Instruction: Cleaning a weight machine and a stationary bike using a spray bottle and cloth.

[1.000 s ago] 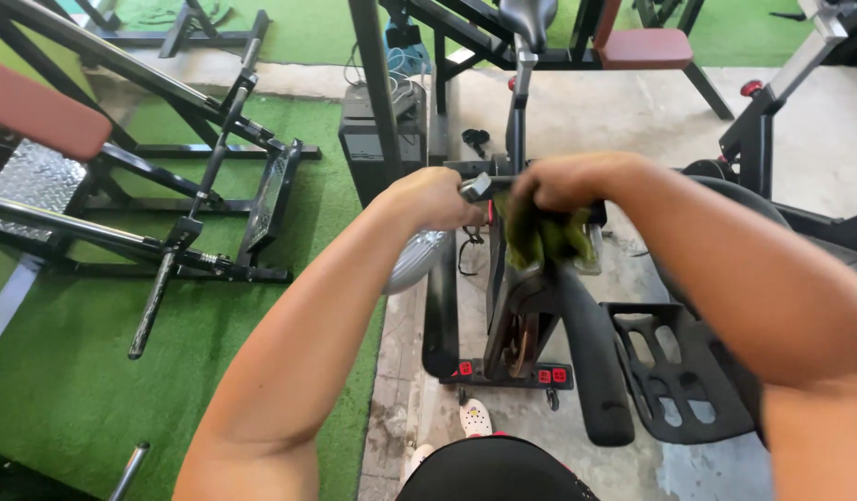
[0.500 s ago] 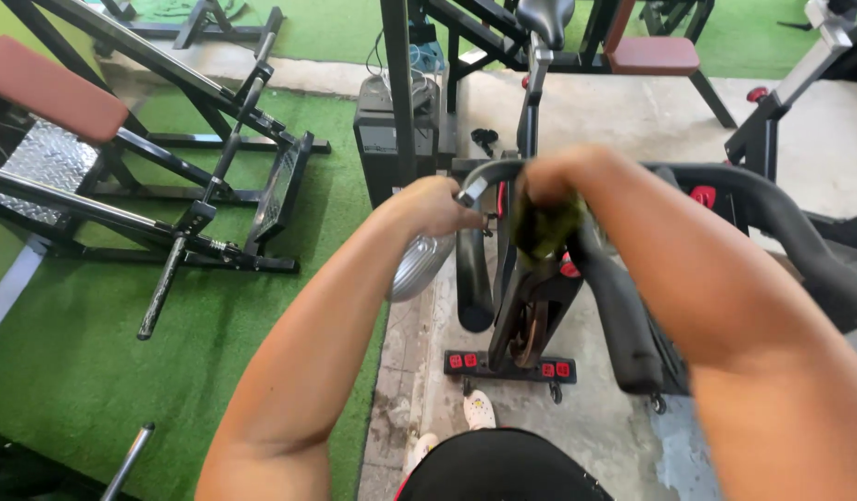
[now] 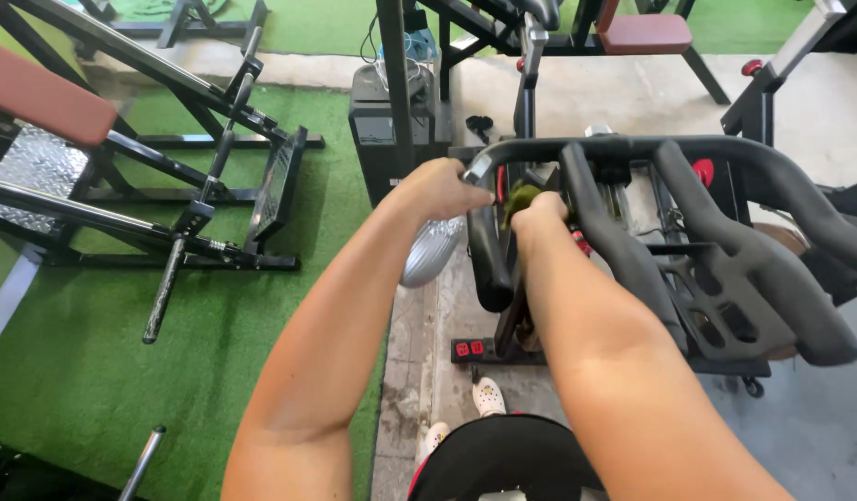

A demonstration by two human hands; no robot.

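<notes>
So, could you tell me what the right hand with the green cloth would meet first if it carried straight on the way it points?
The right hand, holding the green cloth, points up and away, so it would probably meet the black handlebar just ahead first, though depth is hard to judge.

Two hands (image 3: 438,190), one green cloth (image 3: 519,198), one exercise bike (image 3: 633,213).

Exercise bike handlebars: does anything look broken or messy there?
Nothing looks broken. The left hand grips the handlebars, and the right hand presses a green cloth against them. No spills show.
</notes>
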